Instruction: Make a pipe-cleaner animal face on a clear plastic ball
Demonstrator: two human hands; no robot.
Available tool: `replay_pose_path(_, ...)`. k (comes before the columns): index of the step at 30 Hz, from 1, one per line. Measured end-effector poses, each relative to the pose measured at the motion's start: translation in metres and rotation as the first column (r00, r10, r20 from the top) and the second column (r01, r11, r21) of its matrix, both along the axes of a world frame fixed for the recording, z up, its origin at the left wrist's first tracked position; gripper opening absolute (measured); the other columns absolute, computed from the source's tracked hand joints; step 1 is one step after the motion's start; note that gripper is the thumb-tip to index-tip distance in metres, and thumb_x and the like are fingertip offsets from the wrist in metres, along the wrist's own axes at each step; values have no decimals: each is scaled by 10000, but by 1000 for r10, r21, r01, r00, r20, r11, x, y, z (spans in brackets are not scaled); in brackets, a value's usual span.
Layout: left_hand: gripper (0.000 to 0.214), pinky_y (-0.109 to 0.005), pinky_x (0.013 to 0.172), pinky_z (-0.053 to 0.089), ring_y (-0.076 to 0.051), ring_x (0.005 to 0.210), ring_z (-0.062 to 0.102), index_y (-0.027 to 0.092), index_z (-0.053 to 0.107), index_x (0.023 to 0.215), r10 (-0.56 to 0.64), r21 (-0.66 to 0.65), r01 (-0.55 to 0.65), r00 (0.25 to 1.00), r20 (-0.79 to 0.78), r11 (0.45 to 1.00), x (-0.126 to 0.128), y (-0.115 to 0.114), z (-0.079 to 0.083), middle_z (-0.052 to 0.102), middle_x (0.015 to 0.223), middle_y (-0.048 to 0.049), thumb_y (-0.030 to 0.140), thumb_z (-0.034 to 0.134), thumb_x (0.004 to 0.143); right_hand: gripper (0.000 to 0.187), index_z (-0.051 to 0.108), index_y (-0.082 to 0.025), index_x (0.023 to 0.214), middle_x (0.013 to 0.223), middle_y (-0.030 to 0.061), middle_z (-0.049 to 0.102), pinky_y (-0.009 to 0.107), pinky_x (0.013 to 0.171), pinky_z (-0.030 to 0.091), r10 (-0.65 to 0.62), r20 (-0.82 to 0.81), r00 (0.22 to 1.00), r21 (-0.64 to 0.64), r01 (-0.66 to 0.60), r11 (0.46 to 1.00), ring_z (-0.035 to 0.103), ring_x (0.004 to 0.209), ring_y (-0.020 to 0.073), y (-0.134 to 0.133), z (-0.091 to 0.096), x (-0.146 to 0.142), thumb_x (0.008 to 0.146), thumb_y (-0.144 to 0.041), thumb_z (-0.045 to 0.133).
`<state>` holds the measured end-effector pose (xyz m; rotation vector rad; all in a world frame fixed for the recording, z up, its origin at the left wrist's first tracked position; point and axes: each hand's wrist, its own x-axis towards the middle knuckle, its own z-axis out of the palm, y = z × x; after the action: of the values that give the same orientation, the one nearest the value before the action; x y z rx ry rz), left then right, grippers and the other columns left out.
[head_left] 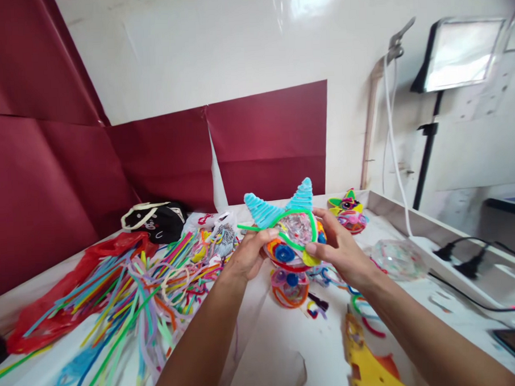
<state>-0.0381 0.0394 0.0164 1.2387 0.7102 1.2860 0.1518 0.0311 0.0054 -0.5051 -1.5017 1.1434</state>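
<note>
Both hands hold up an animal head made of pipe cleaners (pixel 297 259), with two light-blue pointed ears (pixel 301 198) and round blue eyes. A green pipe cleaner (pixel 314 222) is bent in a loop across its face, with one end sticking out to the left. My left hand (pixel 249 253) is closed on the head's left side, its thumb on the green strand. My right hand (pixel 339 246) grips the other side, thumb near the loop's lower right. Just below hangs or stands a rounded part ringed in orange (pixel 289 291); I cannot tell whether it is joined to the head.
A heap of loose pipe cleaners (pixel 146 294) lies on a red bag (pixel 28 322) at left. Behind it sits a black pouch (pixel 162 220). A yellow glue gun (pixel 367 364) lies front right. Another colourful figure (pixel 350 211), a clear plastic piece (pixel 399 258) and plugs (pixel 465 263) are at right.
</note>
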Motion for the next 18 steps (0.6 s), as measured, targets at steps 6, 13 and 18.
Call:
replay_pose_path(6,281,-278,568,510,-173,626,640,164,662,842,46,-10,-46,998,42,999,3,0,0,711,761,-41,331,720,624,652,465,-277,1242,1205,49,633,393,833,534,26,-27,999,-45,-27,999,641,1011,262,-2,3,-1,671,-329,774)
replay_pose_path(13,250,-284,585,515,-184,647,652,170,659,836,29,-17,-28,997,74,999,3,1,0,709,756,-36,313,706,636,639,458,-282,1273,1282,43,600,410,932,489,102,-77,992,-75,-108,991,589,1136,266,-1,2,2,711,-319,759)
replay_pose_path(18,195,-272,573,504,-162,602,632,183,654,788,14,-29,-10,993,118,1000,1,1,-2,697,714,-17,287,720,636,599,457,-298,1289,1251,30,624,409,920,494,157,-111,981,-92,-167,982,599,1122,261,-1,1,4,751,-327,717)
